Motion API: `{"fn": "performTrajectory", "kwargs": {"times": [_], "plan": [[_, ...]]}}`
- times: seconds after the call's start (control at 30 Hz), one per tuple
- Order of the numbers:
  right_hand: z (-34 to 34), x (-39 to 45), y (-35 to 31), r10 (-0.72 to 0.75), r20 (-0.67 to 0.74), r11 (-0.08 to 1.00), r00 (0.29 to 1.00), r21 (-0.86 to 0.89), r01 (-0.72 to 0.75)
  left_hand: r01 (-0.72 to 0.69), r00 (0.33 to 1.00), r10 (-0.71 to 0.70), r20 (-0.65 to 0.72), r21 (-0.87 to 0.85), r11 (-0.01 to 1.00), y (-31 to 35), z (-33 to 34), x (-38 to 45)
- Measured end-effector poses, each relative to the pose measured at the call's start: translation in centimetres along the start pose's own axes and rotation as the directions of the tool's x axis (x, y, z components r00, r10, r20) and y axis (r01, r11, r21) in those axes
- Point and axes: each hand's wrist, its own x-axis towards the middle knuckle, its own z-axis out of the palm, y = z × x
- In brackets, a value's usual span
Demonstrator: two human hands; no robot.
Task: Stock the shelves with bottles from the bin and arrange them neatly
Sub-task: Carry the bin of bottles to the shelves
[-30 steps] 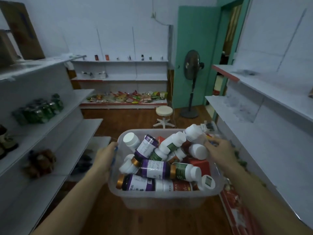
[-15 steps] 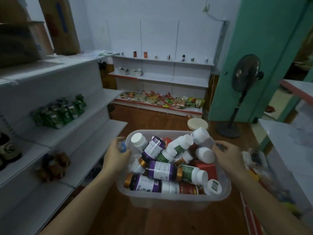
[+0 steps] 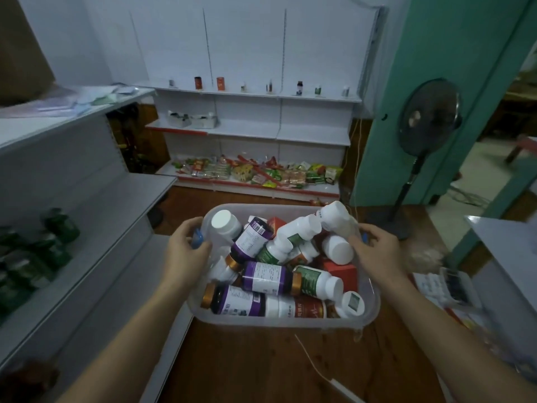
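Two hands carry a clear plastic bin (image 3: 283,322) out in front of the person, one at each short side. The left hand (image 3: 186,251) is curled round the bin's left rim, thumb over the edge and fingers wrapped about a small blue handle clip (image 3: 198,241). The right hand (image 3: 374,251) grasps the right rim in the same way, fingers bent over the edge beside a second blue clip (image 3: 363,237), which is mostly hidden. Neither hand touches a bottle that I can make out, though the right fingers lie just beside a white bottle (image 3: 334,218) that juts up over the far right corner.

Inside the bin many bottles lie jumbled on their sides: purple-labelled bottles with gold caps (image 3: 263,278), white bottles with green labels (image 3: 318,282), one with a red label (image 3: 296,308) along the near wall, and a red box (image 3: 340,271) among them. The bin is held above a brown wooden floor (image 3: 255,362).

White shelves (image 3: 96,216) run along the left, with a cluster of dark green bottles (image 3: 35,251) on one level. A second shelf unit (image 3: 261,132) stands against the far wall, small items spaced along its top level and bright packets (image 3: 255,173) on its lowest. A standing fan (image 3: 427,120) is by the green door (image 3: 436,68).
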Motion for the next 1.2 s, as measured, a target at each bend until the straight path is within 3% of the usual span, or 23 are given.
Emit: {"fn": "performTrajectory", "kwargs": {"times": [0.27, 0.47, 0.7, 0.97, 1.2], "plan": [[8.2, 21.0, 0.6, -0.004, 0.024, 1.000, 1.000, 0.020, 0.003, -0.014, 1.000, 0.014, 0.016, 0.015, 1.000, -1.0, 9.1, 21.1], [15.7, 39.3, -2.3, -0.017, 0.111, 0.999, 0.994, 0.034, 0.013, 0.015, 0.998, -0.017, -0.059, -0.032, 0.999, 1.0, 13.7, 36.6], [28.5, 56.6, -7.9, -0.070, 0.201, 0.996, 0.977, 0.064, 0.058, 0.017, 0.982, -0.023, -0.189, -0.031, 0.999, 1.6, 13.9, 54.7], [46.0, 73.0, -12.2, -0.083, 0.220, 0.994, 0.972, 0.083, 0.066, 0.072, 0.978, -0.090, -0.190, -0.099, 0.993, -1.1, 13.0, 77.3], [58.4, 86.7, -16.8, -0.058, 0.234, 0.988, 0.971, 0.153, 0.022, 0.073, 0.974, -0.075, -0.214, -0.015, 0.997, -1.0, 11.8, 95.9]]}}
